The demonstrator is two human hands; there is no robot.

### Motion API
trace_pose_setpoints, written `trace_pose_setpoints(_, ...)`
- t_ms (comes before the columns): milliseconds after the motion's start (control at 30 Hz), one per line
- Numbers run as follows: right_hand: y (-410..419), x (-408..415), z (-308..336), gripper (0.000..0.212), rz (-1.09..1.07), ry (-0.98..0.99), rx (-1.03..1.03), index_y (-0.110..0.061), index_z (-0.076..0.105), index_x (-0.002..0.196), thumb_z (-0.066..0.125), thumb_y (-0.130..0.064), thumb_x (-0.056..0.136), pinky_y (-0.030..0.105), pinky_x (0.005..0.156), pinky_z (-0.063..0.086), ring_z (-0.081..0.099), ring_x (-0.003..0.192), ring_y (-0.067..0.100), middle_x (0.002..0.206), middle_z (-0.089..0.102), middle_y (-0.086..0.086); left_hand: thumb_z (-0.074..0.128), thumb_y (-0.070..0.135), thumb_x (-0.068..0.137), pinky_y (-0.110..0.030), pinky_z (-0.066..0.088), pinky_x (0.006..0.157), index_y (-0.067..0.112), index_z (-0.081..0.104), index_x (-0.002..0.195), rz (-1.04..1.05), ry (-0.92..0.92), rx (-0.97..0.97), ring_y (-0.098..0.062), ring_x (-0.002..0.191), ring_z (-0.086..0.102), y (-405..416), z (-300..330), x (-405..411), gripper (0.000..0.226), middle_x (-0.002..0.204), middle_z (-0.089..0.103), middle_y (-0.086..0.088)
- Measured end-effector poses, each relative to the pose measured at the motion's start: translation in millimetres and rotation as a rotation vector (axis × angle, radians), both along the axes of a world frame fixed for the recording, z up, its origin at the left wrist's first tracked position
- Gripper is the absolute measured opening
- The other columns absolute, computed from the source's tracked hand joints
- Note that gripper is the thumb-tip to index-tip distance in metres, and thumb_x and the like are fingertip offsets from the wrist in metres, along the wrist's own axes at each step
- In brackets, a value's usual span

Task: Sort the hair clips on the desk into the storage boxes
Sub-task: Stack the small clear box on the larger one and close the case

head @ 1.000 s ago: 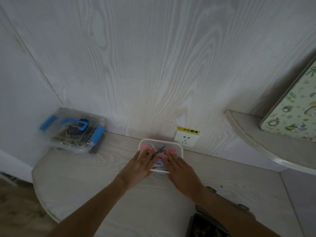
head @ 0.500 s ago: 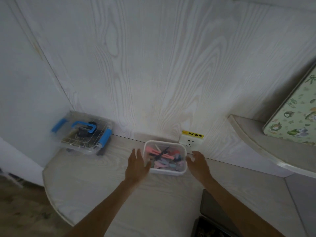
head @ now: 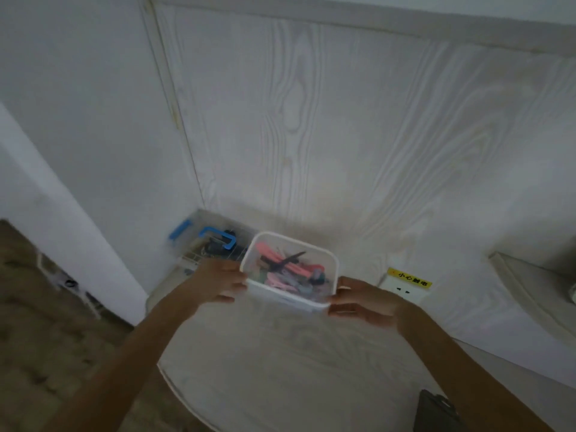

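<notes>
- One white open box [head: 293,299], gripped at its two ends: the left hand [head: 218,283] holds the left end and the right hand [head: 363,302] holds the right end.
- The fingers [head: 232,286] of the left hand curl round the box's left wall; the right hand pinches the near right corner, thumb on top. The picture is blurred, so single fingertips are hard to pick out.
- Between the two sets of fingers, inside the box, lies a heap of hair clips [head: 290,269]: pink, coral, black and bluish ones, tangled; their number cannot be counted.
- The box appears lifted and tilted above the pale wood-grain surface [head: 280,369]; whether its base touches cannot be told.
- Just beyond the left fingers stands one clear storage box [head: 199,244] with blue latches and one blue handle, in the corner against the wall; dark items show inside it.
- Beyond the right fingers, on the wall panel, sits one white socket [head: 405,289] with a yellow warning label above it.
- Near the right forearm, at the bottom edge, one dark object [head: 436,413] is partly in view.
- One curved shelf [head: 530,285] runs along the right.
</notes>
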State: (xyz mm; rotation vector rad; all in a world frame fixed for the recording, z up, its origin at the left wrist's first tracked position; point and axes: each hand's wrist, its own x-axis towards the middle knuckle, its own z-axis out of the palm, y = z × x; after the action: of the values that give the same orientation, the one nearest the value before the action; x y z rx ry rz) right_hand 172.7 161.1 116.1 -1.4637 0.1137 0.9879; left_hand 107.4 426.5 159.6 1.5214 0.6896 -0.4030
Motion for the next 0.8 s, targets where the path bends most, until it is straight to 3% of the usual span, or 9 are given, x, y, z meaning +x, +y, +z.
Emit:
trace_pose_setpoints(67,36.2,12.5,8.8,0.014,-0.045,-0.019,0.089,-0.006,0.051,0.084,0.059,0.006,0.083,0.021,0.061,0.058,0.071,0.067,0.016,0.088,0.066,0.014,0.046,0.008,0.095,-0.031,0.048,0.064,0.009,0.056,0.090,0.136,-0.095,0.054,-0.011,0.057,0.064,23.2,15.2,4.1,0.011,0.063,0.067,-0.001)
trace_pose_setpoints(133,77.2,24.2,14.4,0.017,-0.080,-0.041,0.113,-0.008,0.050,0.076,0.061,0.004,0.083,0.021,0.062,0.059,0.071,0.067,0.017,0.082,0.067,0.012,0.051,0.008,0.093,-0.032,0.054,0.067,0.005,0.056,0.103,0.286,-0.177,0.077,-0.015,0.067,0.061,43.9,21.1,8.0,0.011,0.078,0.063,-0.007)
trace_pose_setpoints(233,127.3,33.5,9.2,0.018,-0.134,-0.027,0.147,-0.007,0.049,0.080,0.063,0.004,0.082,0.020,0.060,0.058,0.071,0.063,0.016,0.083,0.065,0.013,0.054,0.004,0.091,-0.035,0.049,0.086,0.002,0.056,0.114,0.446,-0.274,0.059,-0.020,0.084,0.056,63.8,6.5,14.1,0.023,0.105,0.055,-0.012)
trace_pose_setpoints(300,153.2,35.6,4.0,0.015,-0.150,-0.014,0.141,-0.006,0.049,0.081,0.061,0.003,0.084,0.020,0.060,0.058,0.070,0.065,0.017,0.084,0.063,0.012,0.056,0.007,0.091,-0.037,0.044,0.090,0.003,0.055,0.098,0.548,-0.262,0.068,-0.020,0.083,0.052,70.8,-6.5,18.0,0.008,0.101,0.052,-0.012)
trace_pose_setpoints(400,181.4,35.0,4.5,0.011,-0.178,-0.035,0.159,-0.007,0.051,0.081,0.051,-0.008,0.092,0.027,0.069,0.057,0.064,0.069,0.020,0.079,0.058,0.009,0.059,0.017,0.091,-0.042,0.045,0.097,0.001,0.049,0.101,0.554,-0.186,-0.050,-0.027,0.086,0.056,75.1,-21.2,24.7,0.021,0.083,0.054,-0.010)
trace_pose_setpoints(467,196.8,37.1,5.6,0.017,-0.183,-0.098,0.110,-0.009,0.052,0.084,0.040,-0.012,0.095,0.029,0.072,0.055,0.062,0.069,0.020,0.077,0.059,0.008,0.059,0.017,0.090,-0.043,0.049,0.093,-0.001,0.050,0.105,0.558,-0.182,-0.135,-0.027,0.079,0.060,80.8,-25.6,31.2,0.024,0.081,0.058,-0.012)
trace_pose_setpoints(567,211.6,43.5,7.3,0.017,-0.261,-0.184,0.038,-0.006,0.050,0.091,0.035,-0.009,0.096,0.022,0.062,0.054,0.061,0.068,0.018,0.077,0.060,0.009,0.063,0.015,0.088,-0.032,0.058,0.068,-0.002,0.053,0.108,0.543,-0.185,-0.151,-0.020,0.063,0.065,90.2,-28.7,43.2,0.028,0.088,0.063,-0.017)
trace_pose_setpoints(700,213.2,50.1,12.9,0.016,-0.297,-0.127,0.100,-0.008,0.053,0.082,0.044,-0.012,0.094,0.024,0.069,0.050,0.056,0.067,0.015,0.075,0.057,0.008,0.071,0.013,0.081,-0.025,0.057,0.056,-0.003,0.056,0.104,0.580,-0.140,-0.081,-0.016,0.056,0.065,97.9,-35.8,53.5,0.031,0.084,0.065,-0.016)
trace_pose_setpoints(800,211.3,51.4,11.8,0.021,-0.205,-0.216,0.028,-0.016,0.042,0.076,0.053,-0.009,0.092,0.029,0.074,0.052,0.057,0.070,0.014,0.081,0.056,0.007,0.069,0.009,0.082,-0.023,0.056,0.052,-0.001,0.058,0.091,0.578,-0.141,-0.131,-0.018,0.059,0.066,95.2,-38.1,53.5,0.017,0.085,0.064,-0.015)
